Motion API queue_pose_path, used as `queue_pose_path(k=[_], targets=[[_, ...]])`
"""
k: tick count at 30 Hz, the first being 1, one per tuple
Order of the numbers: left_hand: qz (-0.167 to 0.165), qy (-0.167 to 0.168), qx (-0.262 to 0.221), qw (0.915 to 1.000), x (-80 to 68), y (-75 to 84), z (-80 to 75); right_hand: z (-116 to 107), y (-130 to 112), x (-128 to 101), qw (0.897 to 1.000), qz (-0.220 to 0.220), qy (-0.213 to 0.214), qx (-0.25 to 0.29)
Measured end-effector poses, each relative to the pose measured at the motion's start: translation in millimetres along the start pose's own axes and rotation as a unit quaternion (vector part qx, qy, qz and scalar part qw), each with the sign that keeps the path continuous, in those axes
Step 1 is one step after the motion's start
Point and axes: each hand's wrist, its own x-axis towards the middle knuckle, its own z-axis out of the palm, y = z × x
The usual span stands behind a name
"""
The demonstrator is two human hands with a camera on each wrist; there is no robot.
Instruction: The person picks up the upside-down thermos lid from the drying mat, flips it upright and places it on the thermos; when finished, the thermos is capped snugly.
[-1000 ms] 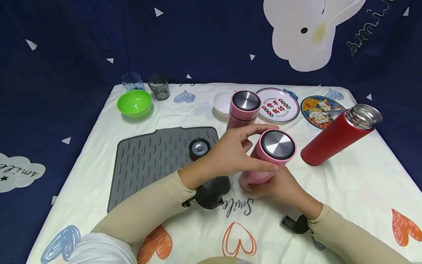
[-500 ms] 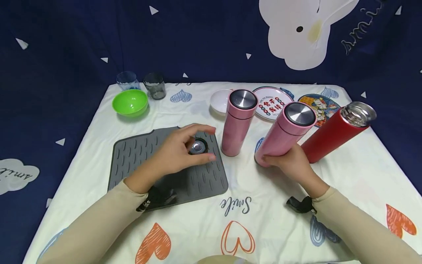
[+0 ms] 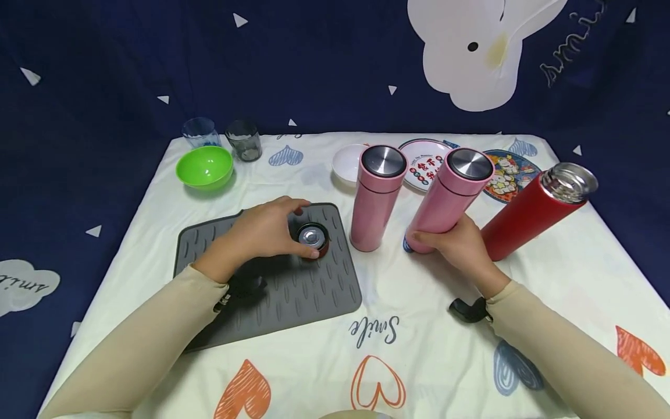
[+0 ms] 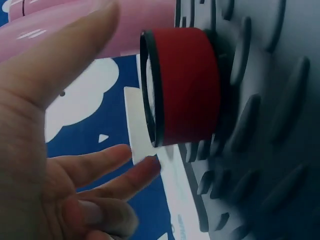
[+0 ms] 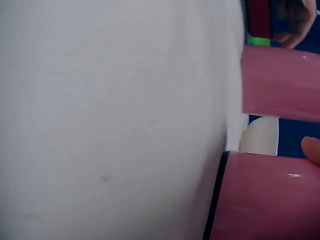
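My left hand (image 3: 267, 230) reaches over the grey ridged mat (image 3: 293, 302), thumb and fingers spread around a red bottle cap (image 3: 313, 237). In the left wrist view a gap shows between the fingers and that cap (image 4: 185, 86), which has a black rim and sits on the mat. My right hand (image 3: 463, 250) grips the lower part of a pink thermos bottle (image 3: 445, 201) with a steel-topped lid. A second pink thermos bottle (image 3: 374, 215) stands between the mat and the held one. Just right of my right hand is a red thermos bottle (image 3: 531, 215) with its mouth uncovered.
At the back left are a green bowl (image 3: 204, 169), a blue-tinted glass (image 3: 200, 132) and a grey glass (image 3: 244, 141). Behind the bottles lie a white bowl (image 3: 345, 166), a white plate with red characters (image 3: 423, 166) and a colourful cartoon plate (image 3: 506, 174).
My left hand has left the held pink thermos and moved left to the red cap. My right hand has carried that thermos away from me, beside the red bottle.
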Motion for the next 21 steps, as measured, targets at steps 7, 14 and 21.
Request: queue_pose_path(k=[7,14,21], targets=[[0.025,-0.031,0.021,0.9990,4.2,-0.2,6.7,3,-3,-2,1.000,-0.002,-0.008,-0.007],[0.054,-0.020,0.021,0.9981,7.3,0.3,8.5,-9,-9,-18,0.998,0.047,-0.050,-0.012],[0.079,0.020,0.014,0.9965,-10.9,17.2,-5.1,-27,-28,-70,0.971,0.080,-0.195,-0.116]])
